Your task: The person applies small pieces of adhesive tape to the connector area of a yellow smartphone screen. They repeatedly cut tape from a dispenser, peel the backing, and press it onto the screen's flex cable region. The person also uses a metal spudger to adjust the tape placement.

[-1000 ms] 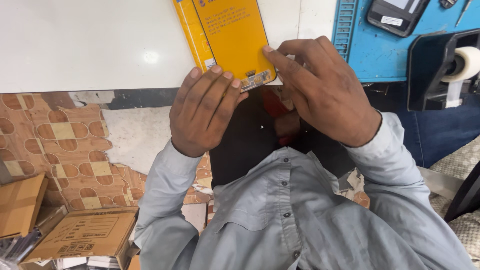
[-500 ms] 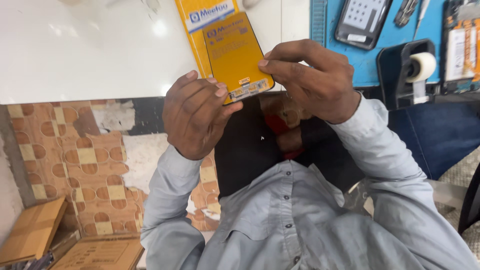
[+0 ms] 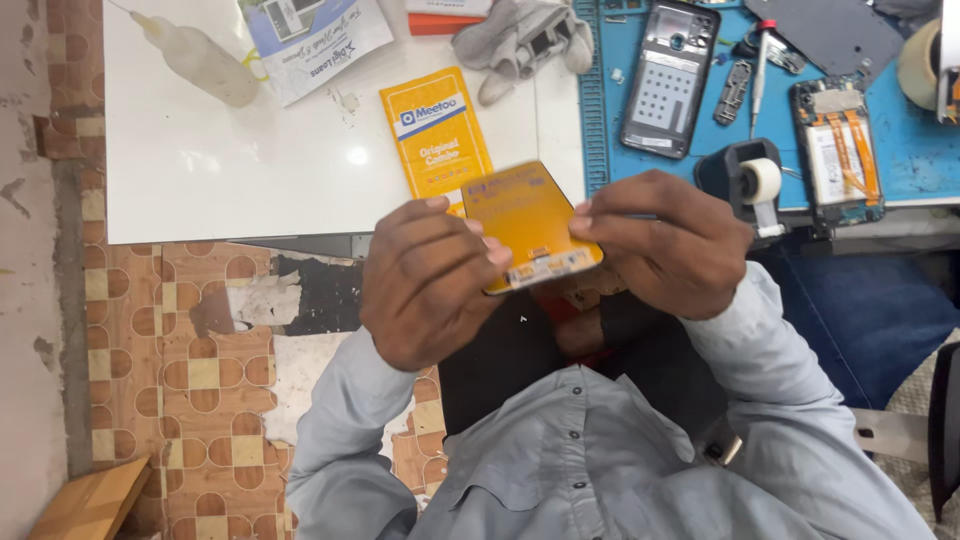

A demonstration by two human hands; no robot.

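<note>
Both hands pinch one flat yellow rectangular panel (image 3: 528, 222): my left hand (image 3: 430, 280) closed on its left edge, my right hand (image 3: 665, 240) on the right, tilting it up for inspection. Beyond them, a yellow printed packet (image 3: 432, 130) lies on the white tabletop (image 3: 230, 170).

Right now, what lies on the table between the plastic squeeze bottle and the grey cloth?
In the head view, a printed leaflet lies between the squeeze bottle and the grey cloth.

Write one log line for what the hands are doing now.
left hand: grips yellow panel | right hand: grips same panel | place: above white table
</note>
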